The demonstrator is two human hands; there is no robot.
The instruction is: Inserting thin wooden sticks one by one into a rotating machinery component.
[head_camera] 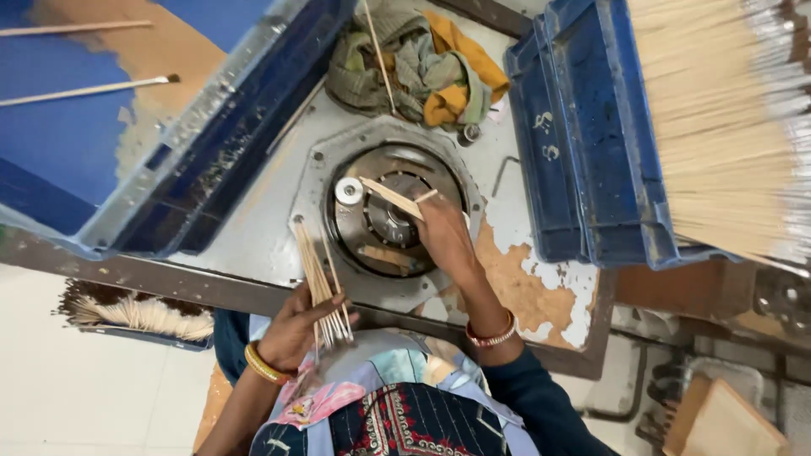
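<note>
My left hand (pixel 297 325) grips a small bundle of thin pale sticks (pixel 318 283) that fans upward over the edge of a round metal machine disc (pixel 390 211). My right hand (pixel 443 232) reaches over that disc and pinches a short flat wooden stick (pixel 390 197) that points up-left toward a silver knob (pixel 349 191). Both wrists wear bangles. The disc sits in a grey plate on a worn machine table (pixel 528 291).
A blue tray (pixel 583 135) at the right holds a large heap of pale sticks (pixel 718 118). A second blue tray (pixel 93 127) at upper left carries two loose sticks. Crumpled cloth (pixel 418 63) lies behind the disc. Another stick bundle (pixel 139 312) sits lower left.
</note>
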